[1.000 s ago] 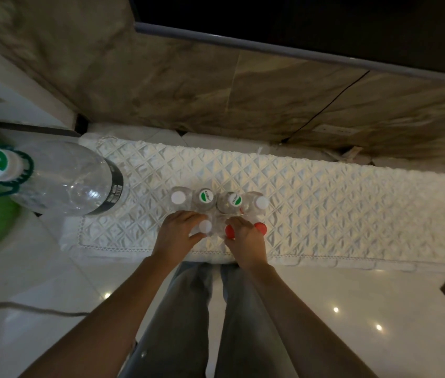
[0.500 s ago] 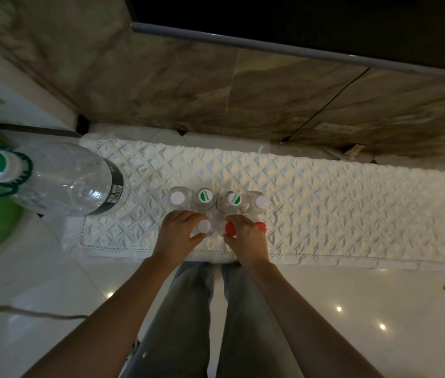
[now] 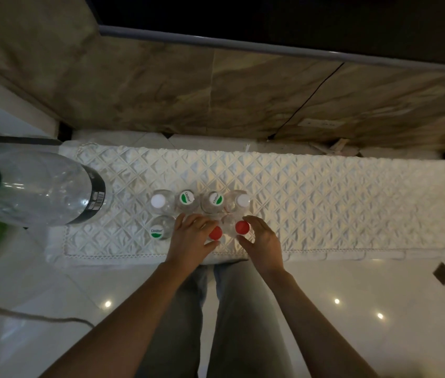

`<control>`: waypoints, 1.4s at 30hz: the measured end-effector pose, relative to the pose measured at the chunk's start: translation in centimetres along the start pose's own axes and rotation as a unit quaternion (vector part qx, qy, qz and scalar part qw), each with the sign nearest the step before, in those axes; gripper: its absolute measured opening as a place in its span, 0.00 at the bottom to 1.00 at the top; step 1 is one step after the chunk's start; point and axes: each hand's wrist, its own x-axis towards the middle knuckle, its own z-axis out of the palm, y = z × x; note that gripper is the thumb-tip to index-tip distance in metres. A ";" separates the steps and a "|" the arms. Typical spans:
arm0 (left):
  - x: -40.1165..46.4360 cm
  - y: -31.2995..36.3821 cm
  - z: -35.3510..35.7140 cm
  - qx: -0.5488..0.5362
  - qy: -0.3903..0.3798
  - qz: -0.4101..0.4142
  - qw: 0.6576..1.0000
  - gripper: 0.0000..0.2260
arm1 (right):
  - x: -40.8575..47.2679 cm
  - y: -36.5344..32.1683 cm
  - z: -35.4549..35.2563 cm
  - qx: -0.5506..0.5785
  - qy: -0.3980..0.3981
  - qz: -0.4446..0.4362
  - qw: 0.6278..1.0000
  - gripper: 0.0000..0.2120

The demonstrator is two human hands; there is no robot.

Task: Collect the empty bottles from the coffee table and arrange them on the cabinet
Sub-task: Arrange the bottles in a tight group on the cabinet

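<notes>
White quilted cloth (image 3: 324, 203) covers the cabinet where my left hand (image 3: 192, 241) curls round one red-capped bottle (image 3: 215, 232) and my right hand (image 3: 263, 242) cups another (image 3: 242, 227), so I should nudge gently, keeping the back row (image 3: 187, 198) upright

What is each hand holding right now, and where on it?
Left hand grips one red-capped bottle by its upper body; right hand curls round the other likewise.
</notes>
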 end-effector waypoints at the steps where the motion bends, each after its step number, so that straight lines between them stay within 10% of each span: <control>1: 0.1 0.1 0.1 0.004 0.005 0.001 1.000 0.21 | 0.1 0.3 0.1 0.003 -0.010 0.007 1.000 0.19; 28: 1.0 0.0 0.0 0.002 -0.015 -0.008 1.000 0.19 | 0.6 0.3 0.3 0.010 -0.017 -0.012 1.000 0.22; 35: 1.9 0.6 -1.7 -0.010 0.084 0.063 0.994 0.21 | 2.1 -0.6 -1.1 0.043 0.082 -0.020 0.995 0.24; 42: 5.2 -0.6 -3.0 -0.002 0.055 -0.034 0.998 0.23 | 5.4 -1.3 -1.0 0.043 0.023 -0.035 0.998 0.23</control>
